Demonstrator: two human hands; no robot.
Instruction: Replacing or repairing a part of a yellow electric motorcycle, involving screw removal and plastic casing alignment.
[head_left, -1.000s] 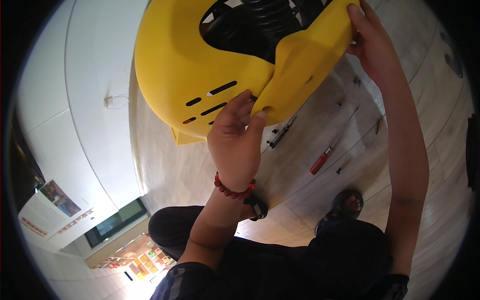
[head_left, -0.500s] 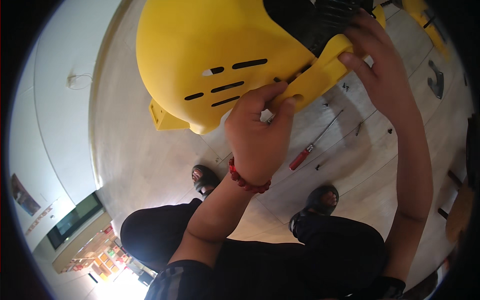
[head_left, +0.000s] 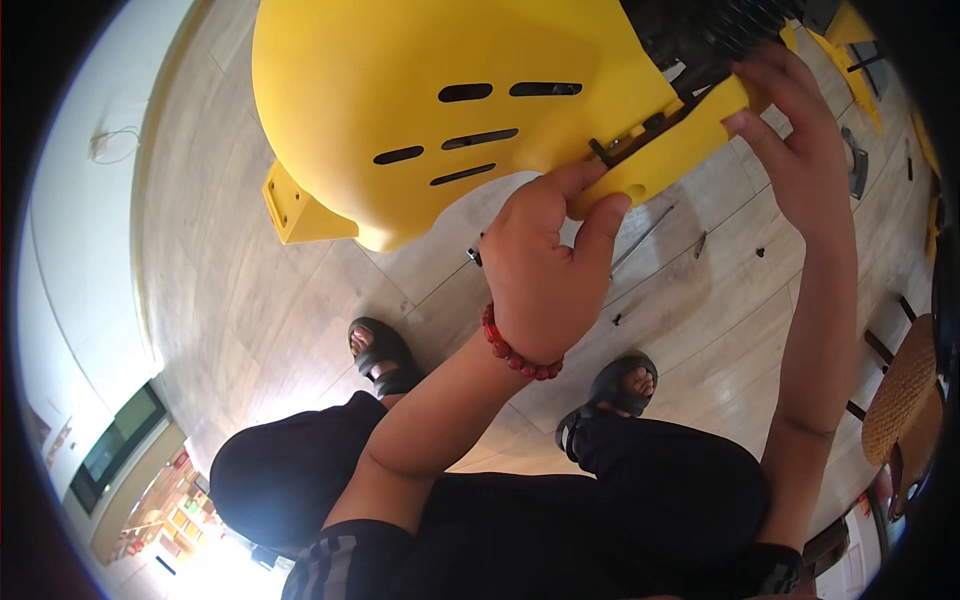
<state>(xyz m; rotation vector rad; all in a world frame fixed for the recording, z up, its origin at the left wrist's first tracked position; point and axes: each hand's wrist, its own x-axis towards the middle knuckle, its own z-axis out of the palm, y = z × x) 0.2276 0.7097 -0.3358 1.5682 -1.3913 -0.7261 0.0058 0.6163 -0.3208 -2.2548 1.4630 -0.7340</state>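
A large rounded yellow plastic shell (head_left: 340, 110) with several slots fills the upper part of the view. Along its lower right edge lies a long yellow trim piece (head_left: 685, 145), tilted away so that a gap with dark parts shows between the two. My left hand (head_left: 548, 265), a red bead bracelet at its wrist, pinches the near end of this trim piece between thumb and fingers. At the far end my right hand (head_left: 805, 150) grips it, thumb on the outer face and fingers behind. A black ribbed spring-like part (head_left: 745, 28) sits just beyond.
On the wood-look floor (head_left: 480, 420) below lie a screwdriver (head_left: 645, 240), mostly hidden by my left hand, and several loose screws (head_left: 760, 252). A grey bracket-like part (head_left: 857, 165) lies beyond my right wrist. A woven-seat stool (head_left: 895, 400) stands at the right.
The gap between trim piece and shell looks wider, with more inner parts showing. Both hands keep their grip. The view has shifted, and my left hand now covers the screwdriver's red handle.
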